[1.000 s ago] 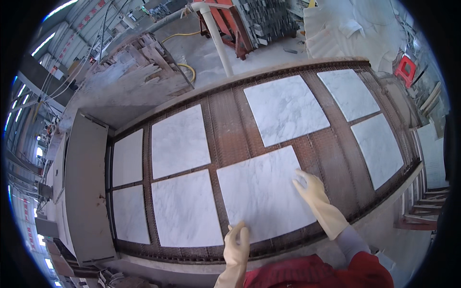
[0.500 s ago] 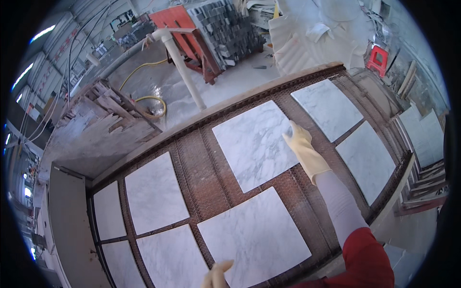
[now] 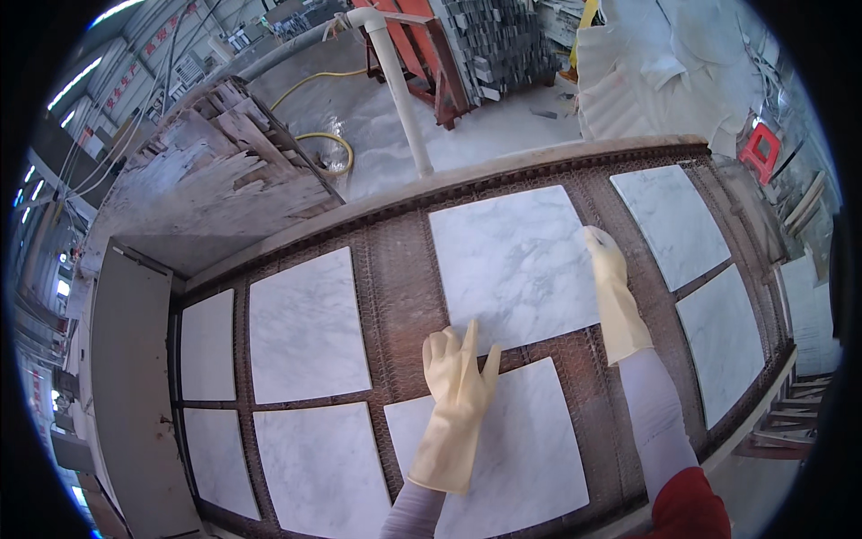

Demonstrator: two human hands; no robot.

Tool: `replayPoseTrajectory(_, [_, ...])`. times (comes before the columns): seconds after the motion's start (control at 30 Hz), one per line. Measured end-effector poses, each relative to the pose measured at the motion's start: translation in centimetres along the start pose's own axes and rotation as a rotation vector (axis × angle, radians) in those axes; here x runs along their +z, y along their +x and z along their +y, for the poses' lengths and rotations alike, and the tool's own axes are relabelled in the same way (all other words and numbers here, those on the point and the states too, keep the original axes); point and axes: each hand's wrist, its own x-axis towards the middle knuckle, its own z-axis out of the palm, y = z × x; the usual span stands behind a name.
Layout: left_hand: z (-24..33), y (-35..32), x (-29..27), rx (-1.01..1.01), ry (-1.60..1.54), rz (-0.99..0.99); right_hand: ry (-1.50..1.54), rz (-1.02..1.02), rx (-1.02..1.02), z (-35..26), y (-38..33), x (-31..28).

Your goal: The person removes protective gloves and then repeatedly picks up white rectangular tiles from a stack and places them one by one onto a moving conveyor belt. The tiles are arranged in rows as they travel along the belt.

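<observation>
A square white marble tile with grey veins [image 3: 516, 265] lies on the brown mesh belt [image 3: 395, 269]. My right hand [image 3: 612, 278], in a cream rubber glove, is closed at the tile's right edge, its fingertips bent against the corner area. Gloved the same way, my left hand [image 3: 458, 377] reaches over a nearer marble tile [image 3: 534, 449]. Its index finger points to the front edge of the far tile and its thumb is spread, while the other fingers are partly bent. Whether that index finger touches the edge, I cannot tell.
More marble tiles lie in pairs, with larger ones [image 3: 310, 328] at left and narrower ones [image 3: 672, 225] at right. A raised rim [image 3: 503, 166] runs along the belt's far side. A grey metal panel [image 3: 135, 377] closes the left end. Beyond stand a white pipe [image 3: 400, 99] and stacked dark stone [image 3: 494, 49].
My left hand has come up from the lower edge to the far tile's front edge. My right hand stays at its right edge. The tile now sits straighter. The whole view has shifted and turned.
</observation>
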Motion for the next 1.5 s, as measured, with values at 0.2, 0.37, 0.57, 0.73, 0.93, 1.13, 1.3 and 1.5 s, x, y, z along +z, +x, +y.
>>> replayPoseTrajectory(0.2, [-1.6, -1.2, -0.6, -0.193, 0.001, 0.029, 0.061, -0.071, 0.045, -5.1, -4.5, 2.6])
replayPoseTrajectory(0.37, [-3.6, -2.8, -1.4, -0.358, -0.034, 0.015, 0.096, -0.13, 0.066, -6.2, -6.6, 5.1])
replayPoseTrajectory(0.57, [-4.8, -3.5, -2.7, -0.485, -0.103, -0.027, 0.019, -0.146, -0.131, -5.4, -8.4, 7.2])
replayPoseTrajectory(0.73, [-3.3, -5.6, -6.9, -0.398, -0.139, 0.173, 0.06, -0.221, -0.309, -5.6, -13.9, 5.2])
replayPoseTrajectory(0.93, [3.0, -7.8, -13.9, -0.598, -0.411, 0.27, 0.147, -1.345, -0.061, -13.1, -34.0, -5.7])
replayPoseTrajectory(1.13, [8.5, -13.4, -18.3, -0.637, -0.461, 0.181, 0.231, -1.556, -0.149, -11.9, -42.6, -7.9])
replayPoseTrajectory(1.3, [10.7, -18.3, -17.8, -0.514, -0.967, 0.286, 0.124, -1.662, -0.072, -11.9, -46.2, -13.1])
replayPoseTrajectory(1.5, [14.2, -20.5, -13.9, -0.546, -1.226, 0.047, 0.129, -1.458, -0.112, -9.0, -46.6, -17.7])
